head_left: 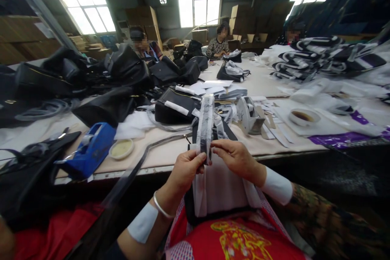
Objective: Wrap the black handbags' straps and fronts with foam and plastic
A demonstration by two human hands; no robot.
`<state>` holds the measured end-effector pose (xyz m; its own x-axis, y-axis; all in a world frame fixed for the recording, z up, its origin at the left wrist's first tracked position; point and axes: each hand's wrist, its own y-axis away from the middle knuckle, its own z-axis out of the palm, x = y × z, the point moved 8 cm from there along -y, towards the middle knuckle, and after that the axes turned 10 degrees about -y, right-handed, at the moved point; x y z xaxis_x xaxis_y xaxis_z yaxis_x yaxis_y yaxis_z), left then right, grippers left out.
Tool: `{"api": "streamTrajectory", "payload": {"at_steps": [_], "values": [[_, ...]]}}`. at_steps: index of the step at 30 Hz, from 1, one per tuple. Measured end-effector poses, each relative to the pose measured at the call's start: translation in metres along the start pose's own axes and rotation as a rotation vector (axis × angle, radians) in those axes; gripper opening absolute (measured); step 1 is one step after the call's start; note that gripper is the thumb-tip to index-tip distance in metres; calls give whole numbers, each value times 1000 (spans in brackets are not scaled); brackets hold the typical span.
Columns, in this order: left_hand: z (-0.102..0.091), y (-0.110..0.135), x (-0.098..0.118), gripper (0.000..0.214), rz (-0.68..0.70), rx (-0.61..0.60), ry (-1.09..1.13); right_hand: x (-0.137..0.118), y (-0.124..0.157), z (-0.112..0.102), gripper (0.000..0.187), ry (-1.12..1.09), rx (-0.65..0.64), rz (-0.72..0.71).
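Observation:
A bag strap [206,124] wrapped in clear plastic film stands up in front of me, its lower end between my two hands. My left hand [189,166] pinches that end with thumb and fingers. From the other side, my right hand [233,158] has its fingers closed at the strap's edge; whether a small piece sits between the fingertips is hidden. Below them a black bag [224,189] covered with pale wrapping rests on my lap and leans against the table edge. Another film-wrapped strap [134,170] trails off the table at the left.
A blue tape dispenser [91,146] and a round dish [121,148] stand at the left edge. A grey tape dispenser [250,115] and a tape roll [304,117] lie right. Black bags [45,85] are heaped left, wrapped straps [310,57] at back right. Several people sit across the table.

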<state>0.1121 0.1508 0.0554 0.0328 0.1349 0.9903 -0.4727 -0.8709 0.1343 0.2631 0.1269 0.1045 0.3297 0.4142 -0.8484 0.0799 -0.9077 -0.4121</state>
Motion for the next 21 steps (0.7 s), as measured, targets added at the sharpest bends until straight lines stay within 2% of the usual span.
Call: {"api": "streamTrajectory", "payload": {"at_steps": [2, 6, 8, 11, 13, 14, 16, 19, 21], "values": [[-3, 3, 4, 25, 84, 61, -151, 6, 2, -4, 25, -80, 75, 143], [-2, 10, 7, 23, 289, 140, -389, 14, 10, 22, 44, -494, -54, 488], [1, 15, 10, 21, 431, 184, -494, 18, 17, 33, 45, -696, -23, 647], [9, 25, 20, 23, 656, 249, -654, 22, 22, 44, 44, -903, 58, 765], [11, 28, 23, 24, 714, 251, -668, 25, 23, 46, 42, -942, 93, 771], [11, 27, 23, 23, 689, 225, -636, 25, 23, 44, 39, -918, 110, 748], [10, 21, 17, 19, 537, 126, -486, 24, 21, 36, 32, -773, 112, 649], [10, 13, -2, 25, 211, -17, -91, 9, 15, 25, 20, -399, 47, 370], [13, 10, -14, 33, 22, -45, 147, -4, 15, 26, 17, -163, -15, 163]]}}
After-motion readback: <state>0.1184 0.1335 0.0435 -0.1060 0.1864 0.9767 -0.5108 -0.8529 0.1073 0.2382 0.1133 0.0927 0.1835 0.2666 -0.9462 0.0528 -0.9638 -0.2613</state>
